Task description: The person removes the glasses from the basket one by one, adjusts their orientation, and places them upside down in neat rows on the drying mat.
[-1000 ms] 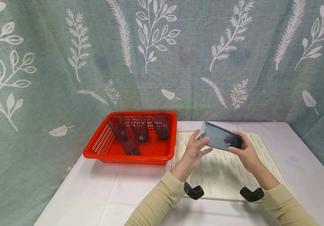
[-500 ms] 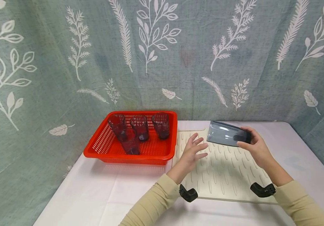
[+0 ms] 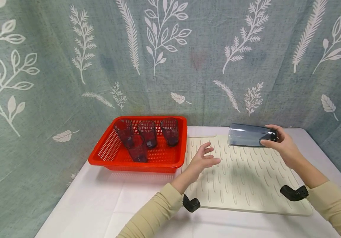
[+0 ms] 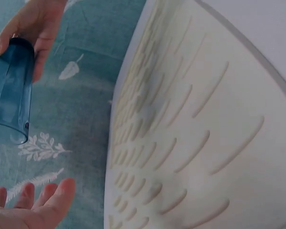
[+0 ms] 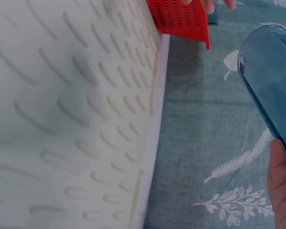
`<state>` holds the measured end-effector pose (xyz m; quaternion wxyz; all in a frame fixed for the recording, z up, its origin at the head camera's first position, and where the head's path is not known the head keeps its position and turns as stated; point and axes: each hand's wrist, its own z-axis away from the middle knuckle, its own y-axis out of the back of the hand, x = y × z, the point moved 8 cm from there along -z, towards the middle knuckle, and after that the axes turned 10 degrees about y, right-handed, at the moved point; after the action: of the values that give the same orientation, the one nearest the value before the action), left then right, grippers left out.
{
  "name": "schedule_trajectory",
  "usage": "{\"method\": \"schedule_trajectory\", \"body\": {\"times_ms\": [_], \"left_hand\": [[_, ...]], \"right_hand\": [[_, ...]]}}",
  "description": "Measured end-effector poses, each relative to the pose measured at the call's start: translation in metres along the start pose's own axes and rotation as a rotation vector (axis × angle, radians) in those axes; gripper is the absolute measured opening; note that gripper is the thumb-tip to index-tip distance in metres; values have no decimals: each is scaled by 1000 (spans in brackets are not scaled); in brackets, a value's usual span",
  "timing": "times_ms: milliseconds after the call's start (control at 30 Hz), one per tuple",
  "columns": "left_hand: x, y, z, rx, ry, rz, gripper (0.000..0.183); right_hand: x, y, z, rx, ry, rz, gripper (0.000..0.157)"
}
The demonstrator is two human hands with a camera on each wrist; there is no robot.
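Note:
My right hand (image 3: 286,145) grips a blue-grey drinking glass (image 3: 244,135) round its base, above the far right of a cream ridged drying mat (image 3: 232,185). The glass lies nearly sideways in the air, its mouth toward the left. In the left wrist view the same glass (image 4: 9,90) hangs from the right hand's fingers, and nothing shows inside it. My left hand (image 3: 200,162) is over the mat's left part with fingers spread, holding nothing, apart from the glass.
Left of the mat stands a red plastic basket (image 3: 146,167) with slotted walls. Several like glasses (image 3: 170,132) are inside it, upright or leaning. A patterned grey-green curtain (image 3: 200,66) hangs behind the white-covered table (image 3: 99,205).
The left hand has come off the glass's mouth end and drawn slightly left. My right hand has carried the glass to the right and turned it closer to level.

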<state>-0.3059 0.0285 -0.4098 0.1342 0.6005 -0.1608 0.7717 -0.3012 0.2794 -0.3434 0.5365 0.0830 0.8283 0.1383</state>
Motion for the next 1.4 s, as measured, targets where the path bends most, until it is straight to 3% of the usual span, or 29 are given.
{"method": "schedule_trajectory", "body": {"times_ms": [233, 533, 733, 900, 1167, 1400], "left_hand": [[4, 0, 6, -66, 10, -56, 68], [2, 7, 11, -43, 35, -240, 67], [6, 12, 13, -17, 52, -366, 69], [9, 14, 15, -1, 50, -432, 71], [27, 11, 20, 3, -33, -576, 75], [48, 17, 22, 5, -39, -631, 78]], "right_hand": [[-3, 16, -3, -28, -41, 107, 45], [-1, 31, -7, -70, -97, 219, 45], [2, 39, -13, -116, -194, 329, 73], [4, 44, -18, -152, -238, 358, 79], [8, 50, -27, -200, -274, 419, 83], [18, 56, -35, -224, -332, 454, 89]]}}
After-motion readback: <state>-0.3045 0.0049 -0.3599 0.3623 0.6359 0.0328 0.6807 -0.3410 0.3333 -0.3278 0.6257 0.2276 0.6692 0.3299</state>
